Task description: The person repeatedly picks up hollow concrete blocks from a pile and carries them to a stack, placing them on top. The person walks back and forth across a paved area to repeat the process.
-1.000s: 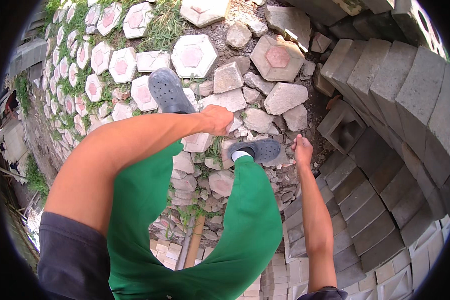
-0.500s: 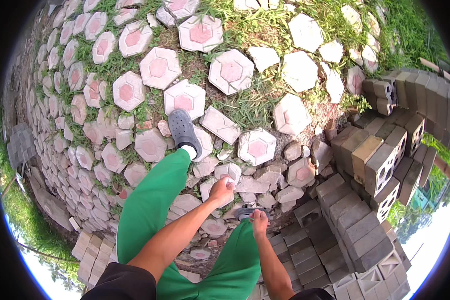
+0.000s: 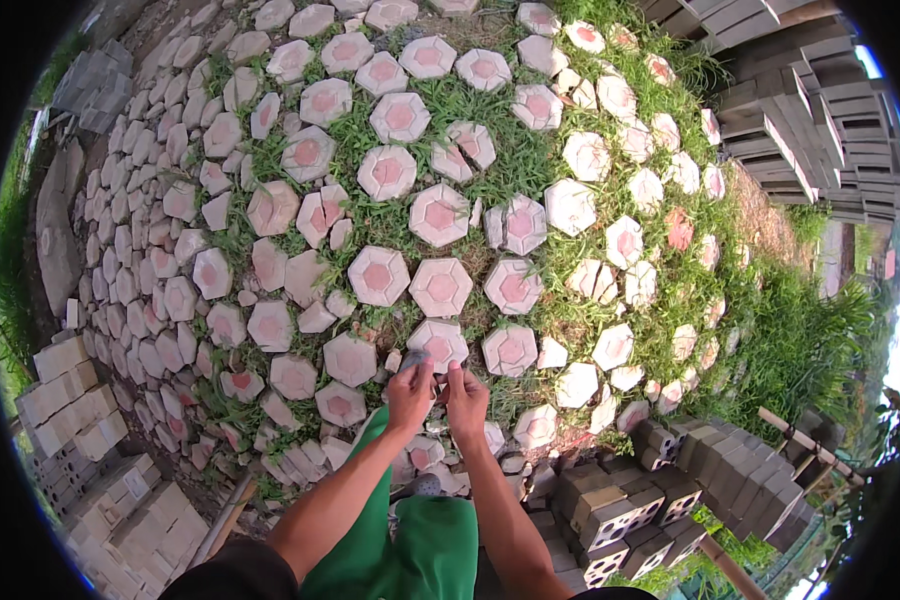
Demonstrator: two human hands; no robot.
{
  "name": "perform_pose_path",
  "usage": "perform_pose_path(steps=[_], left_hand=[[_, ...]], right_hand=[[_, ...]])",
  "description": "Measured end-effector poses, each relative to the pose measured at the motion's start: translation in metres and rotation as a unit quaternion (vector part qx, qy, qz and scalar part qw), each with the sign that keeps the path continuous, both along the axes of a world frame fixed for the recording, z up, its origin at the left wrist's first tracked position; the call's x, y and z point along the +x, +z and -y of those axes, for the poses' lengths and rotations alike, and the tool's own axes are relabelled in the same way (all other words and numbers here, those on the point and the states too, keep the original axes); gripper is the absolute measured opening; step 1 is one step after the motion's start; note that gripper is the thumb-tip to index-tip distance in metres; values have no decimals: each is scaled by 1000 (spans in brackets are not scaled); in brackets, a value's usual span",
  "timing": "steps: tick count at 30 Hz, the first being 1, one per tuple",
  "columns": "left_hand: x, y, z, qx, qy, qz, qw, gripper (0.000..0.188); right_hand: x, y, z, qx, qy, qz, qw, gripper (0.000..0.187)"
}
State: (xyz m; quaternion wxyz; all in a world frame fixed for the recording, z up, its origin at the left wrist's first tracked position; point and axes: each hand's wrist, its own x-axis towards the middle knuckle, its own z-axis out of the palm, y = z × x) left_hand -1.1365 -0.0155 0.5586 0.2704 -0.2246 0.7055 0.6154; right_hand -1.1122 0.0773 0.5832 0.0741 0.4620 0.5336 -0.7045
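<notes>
My left hand (image 3: 409,402) and my right hand (image 3: 466,404) are side by side in front of me, both closed, fingers curled and thumbs on top. Whatever they may hold is hidden or too small to make out. Just beyond them lies a hexagonal paving stone (image 3: 440,338) with a pink centre. The toe of a grey clog shows beside the left hand, and the other grey clog (image 3: 426,485) is lower, between my forearms. My green trousers (image 3: 430,545) show below.
Hexagonal pavers (image 3: 439,215), some cracked, lie over the sloping ground with grass (image 3: 470,105) between them. Grey hollow blocks (image 3: 615,520) are stacked at the lower right, more blocks (image 3: 785,120) at the upper right. Pale blocks (image 3: 140,505) stand at the lower left.
My hands have come together, the right moving up beside the left. The view has shifted to show more of the slope ahead, and my feet have moved in a step.
</notes>
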Motion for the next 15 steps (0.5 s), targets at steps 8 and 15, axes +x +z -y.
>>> perform_pose_path(steps=[8, 15], left_hand=[[-23, 127, 28, -54, 95, -149, 983, 20], [-115, 209, 49, 43, 6, -74, 996, 17]], right_hand=[[-64, 125, 41, 2, 73, -35, 997, 38], [-130, 194, -4, -11, 194, -123, 973, 17]])
